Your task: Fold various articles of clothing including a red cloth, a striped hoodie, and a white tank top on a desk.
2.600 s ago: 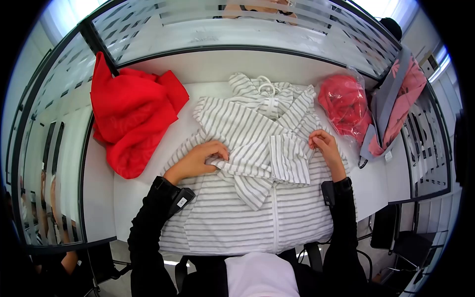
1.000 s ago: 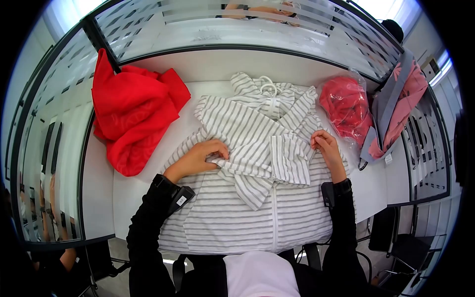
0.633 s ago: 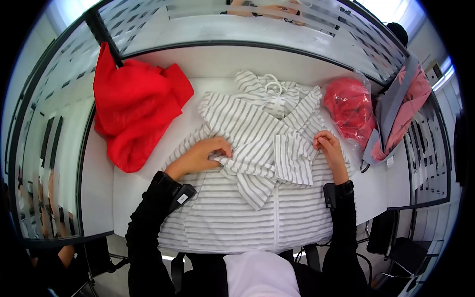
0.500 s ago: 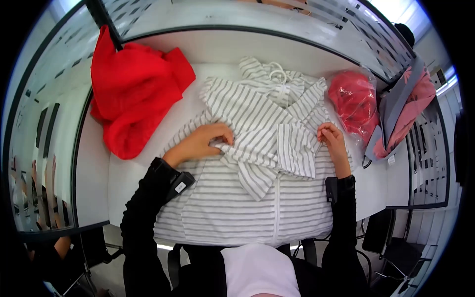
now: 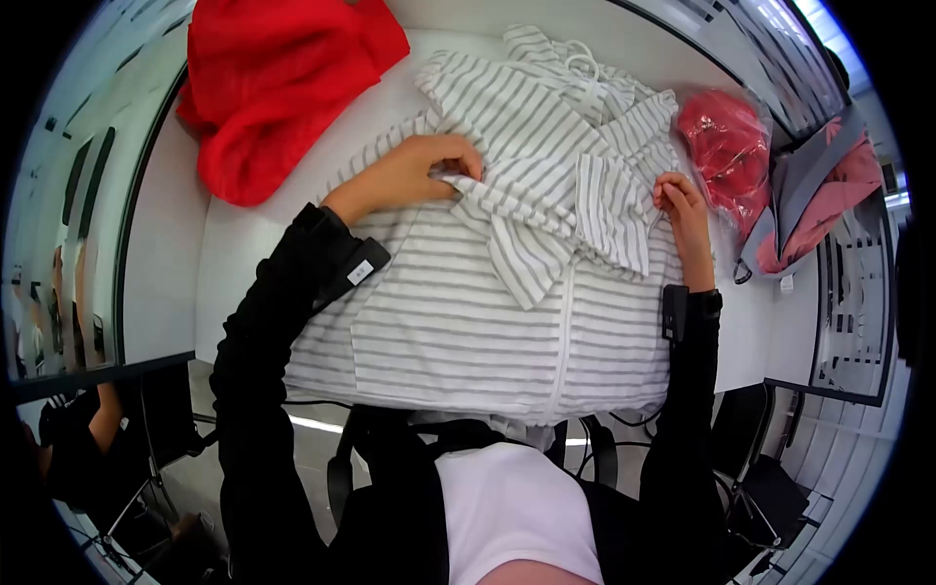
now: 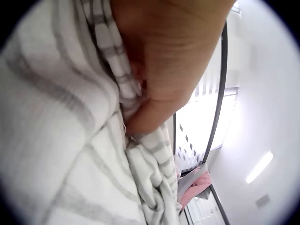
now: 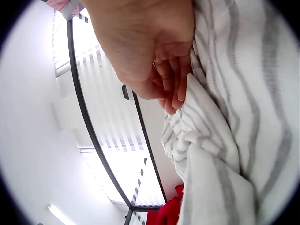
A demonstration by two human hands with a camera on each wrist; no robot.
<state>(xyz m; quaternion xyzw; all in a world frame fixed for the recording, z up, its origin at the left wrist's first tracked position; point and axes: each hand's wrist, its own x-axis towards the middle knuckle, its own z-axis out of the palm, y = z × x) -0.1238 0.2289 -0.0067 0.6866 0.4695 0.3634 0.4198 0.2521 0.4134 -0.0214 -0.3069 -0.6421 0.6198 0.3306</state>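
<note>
A white garment with grey stripes (image 5: pixel 458 322) lies spread on the table, its sleeves folded across the front and its hooded end at the far side. My left hand (image 5: pixel 409 177) is at the left of the folded sleeves, a cloth fold between thumb and fingers; in the left wrist view the thumb of this hand (image 6: pixel 164 70) presses against striped cloth (image 6: pixel 61 112). Beside the sleeve cuff (image 5: pixel 612 210), my right hand (image 5: pixel 687 219) rests on the garment's right side. In the right wrist view the fingers of that hand (image 7: pixel 145 51) hang loosely curled against the cloth's edge (image 7: pixel 215 136).
Red cloth (image 5: pixel 273 88) is heaped at the back left of the white table (image 5: pixel 239 258). At the right are a clear bag with red contents (image 5: pixel 726 146) and a grey and pink fabric item (image 5: pixel 829 190). Partitions enclose the sides and back.
The head view has tilted downward, so the table and everything on it appear higher in the picture. Both hands keep their places on the garment, which looks unchanged.
</note>
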